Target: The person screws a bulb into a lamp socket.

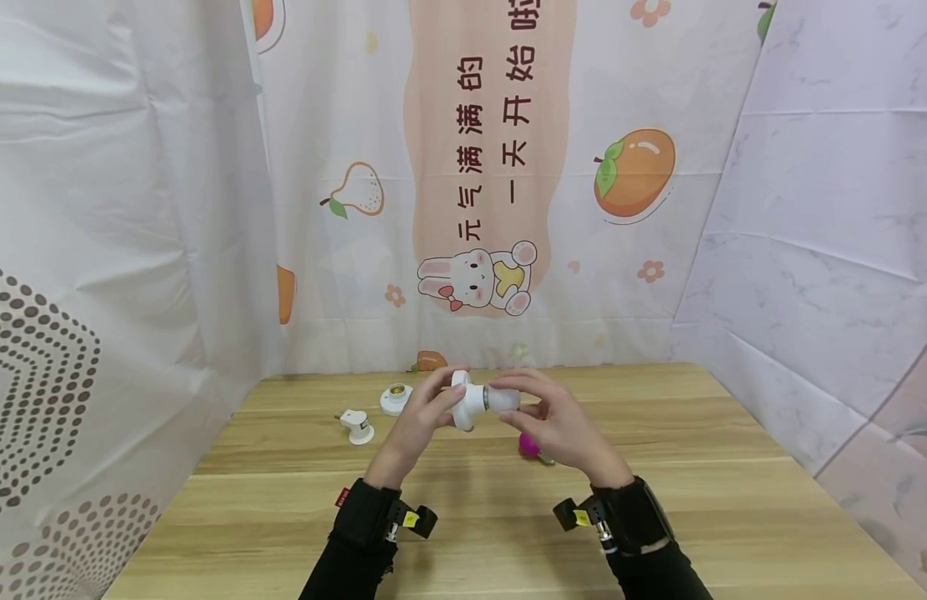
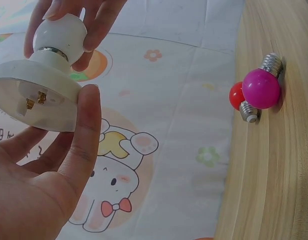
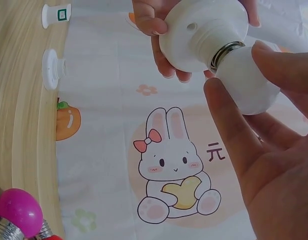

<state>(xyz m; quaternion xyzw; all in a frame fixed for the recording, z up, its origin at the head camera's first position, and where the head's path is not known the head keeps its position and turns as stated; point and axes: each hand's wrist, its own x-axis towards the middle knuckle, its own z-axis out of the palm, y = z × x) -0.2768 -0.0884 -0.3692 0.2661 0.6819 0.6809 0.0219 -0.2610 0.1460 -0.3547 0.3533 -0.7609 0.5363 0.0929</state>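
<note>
Above the table, my left hand [image 1: 422, 412] grips a white round lamp holder [image 1: 471, 405] by its wide base. Two brass contacts show inside the hollow back of that base in the left wrist view. My right hand [image 1: 559, 423] holds a white light bulb [image 3: 250, 82] between thumb and fingers. The bulb's metal cap sits at the mouth of the holder, with only a narrow band of metal showing between the two. Holder and bulb lie nearly level, end to end, in the head view.
Another white lamp holder [image 1: 395, 400] and a white socket with a plug [image 1: 357, 426] stand on the wooden table [image 1: 283, 517] at the left. A magenta bulb [image 2: 261, 89] and a red bulb [image 2: 236, 95] lie together, partly behind my right hand in the head view. A printed curtain [image 1: 343, 275] hangs behind.
</note>
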